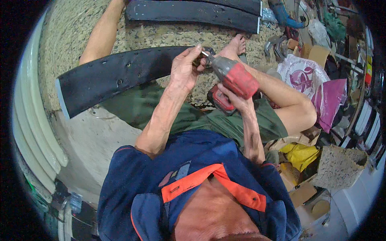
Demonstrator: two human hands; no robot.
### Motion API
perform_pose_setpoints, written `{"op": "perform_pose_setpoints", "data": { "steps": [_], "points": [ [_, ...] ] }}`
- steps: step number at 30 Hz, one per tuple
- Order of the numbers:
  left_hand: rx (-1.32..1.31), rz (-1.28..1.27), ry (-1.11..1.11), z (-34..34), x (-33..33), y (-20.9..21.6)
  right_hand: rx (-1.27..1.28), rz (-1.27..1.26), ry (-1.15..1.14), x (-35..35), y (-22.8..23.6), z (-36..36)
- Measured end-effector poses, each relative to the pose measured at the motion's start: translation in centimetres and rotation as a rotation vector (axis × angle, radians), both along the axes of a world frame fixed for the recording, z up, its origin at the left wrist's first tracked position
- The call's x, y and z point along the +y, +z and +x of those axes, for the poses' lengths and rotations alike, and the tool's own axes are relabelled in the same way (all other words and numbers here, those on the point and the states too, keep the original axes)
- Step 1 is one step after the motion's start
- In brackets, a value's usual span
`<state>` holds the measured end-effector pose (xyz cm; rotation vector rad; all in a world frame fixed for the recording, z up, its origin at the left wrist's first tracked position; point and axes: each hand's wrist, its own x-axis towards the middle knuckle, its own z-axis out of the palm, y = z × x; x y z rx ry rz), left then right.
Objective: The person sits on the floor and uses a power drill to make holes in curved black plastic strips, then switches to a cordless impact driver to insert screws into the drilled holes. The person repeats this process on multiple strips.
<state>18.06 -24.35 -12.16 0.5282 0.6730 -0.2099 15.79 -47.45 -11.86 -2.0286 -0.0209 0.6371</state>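
My right hand (238,100) grips the driver (237,78) — my left hand (185,68) pinches a small, indistinct part (197,62) beside its bit (205,53), presumably for alignment.

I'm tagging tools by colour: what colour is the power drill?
The power drill is red with dark grey parts, showing best in the head view.

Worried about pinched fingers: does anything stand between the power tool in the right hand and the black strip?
Yes, the left hand: its fingers are at the tip of the power tool, over the right part of the black strip. Nothing else visible is in between, though fingers partly hide that spot.
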Motion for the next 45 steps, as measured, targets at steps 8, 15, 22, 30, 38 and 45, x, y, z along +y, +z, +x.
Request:
{"op": "perform_pose_setpoints", "data": {
  "steps": [8,15,22,30,38,45],
  "points": [
    [0.3,-0.35,0.131,1.6,-3.4,-9.5,0.009,-0.201,0.008,2.1,-1.6,3.3],
    [0.476,-0.439,0.158,1.5,-5.4,-14.3,0.243,-0.2,-0.122,3.3,-2.1,4.4],
    [0.492,-0.405,0.154,1.6,-5.4,-15.6,0.231,-0.183,-0.13,3.8,-2.6,5.0],
    [0.519,-0.419,0.162,1.8,-5.5,-16.3,0.21,-0.351,0.028,3.9,-4.0,6.1],
    [0.538,-0.353,0.108,2.0,-5.7,-16.8,0.202,-0.445,0.088,4.1,-4.5,6.5],
    [0.49,-0.252,0.04,1.7,-5.8,-16.0,0.11,-0.432,0.113,4.3,-5.1,6.4]
  ]
}}
